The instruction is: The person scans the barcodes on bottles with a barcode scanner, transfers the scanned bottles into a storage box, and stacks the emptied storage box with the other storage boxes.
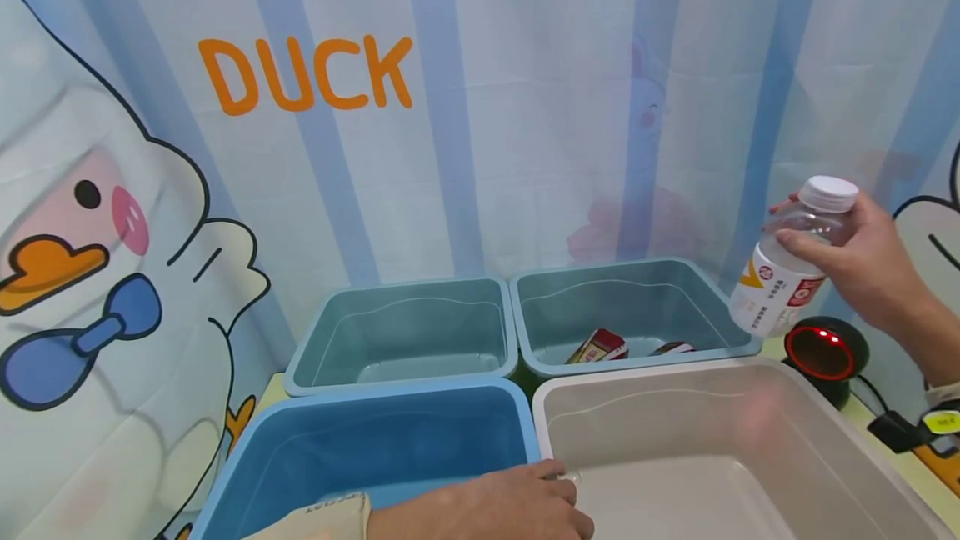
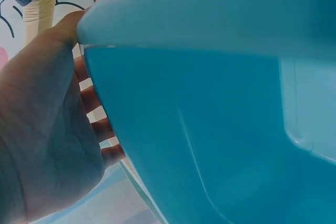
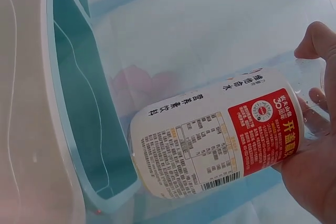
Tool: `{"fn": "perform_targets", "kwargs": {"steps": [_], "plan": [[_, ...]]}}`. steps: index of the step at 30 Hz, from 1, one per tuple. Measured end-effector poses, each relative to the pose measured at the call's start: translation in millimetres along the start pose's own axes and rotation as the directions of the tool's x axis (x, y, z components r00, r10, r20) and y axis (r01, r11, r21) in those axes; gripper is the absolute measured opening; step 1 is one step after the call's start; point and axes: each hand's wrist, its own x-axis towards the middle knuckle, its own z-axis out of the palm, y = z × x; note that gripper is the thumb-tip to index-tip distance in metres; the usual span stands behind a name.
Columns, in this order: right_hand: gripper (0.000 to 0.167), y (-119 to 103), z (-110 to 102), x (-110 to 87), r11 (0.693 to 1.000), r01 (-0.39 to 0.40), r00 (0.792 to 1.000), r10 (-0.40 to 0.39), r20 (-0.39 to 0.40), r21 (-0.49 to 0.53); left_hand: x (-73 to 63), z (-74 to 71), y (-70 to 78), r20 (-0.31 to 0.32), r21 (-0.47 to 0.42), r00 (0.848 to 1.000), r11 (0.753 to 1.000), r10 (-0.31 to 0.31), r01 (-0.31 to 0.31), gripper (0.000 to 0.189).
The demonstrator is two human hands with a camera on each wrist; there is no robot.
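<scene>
Well, bottle in right hand, left hand at blue tub rim.

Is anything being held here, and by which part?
A bottle, held in the right hand by its clear upper part, just below the white cap. The left hand is at the blue bin's rim; whether it grips that cannot be told.

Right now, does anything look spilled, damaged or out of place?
Nothing stands out: the right hand holds the bottle tilted but capped, the four bins stand upright, and the red carton lies inside the far-right bin.
</scene>
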Motion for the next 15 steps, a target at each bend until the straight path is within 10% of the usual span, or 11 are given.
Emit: {"fn": "perform_targets", "kwargs": {"steps": [15], "plan": [[0.058, 42.3, -13.0, 1.5, 0.996, -0.056, 0.997, 0.052, -0.057, -0.073, -1.0, 0.2, 0.8, -0.004, -0.038, 1.0, 0.999, -0.018, 0.018, 0.045]]}}
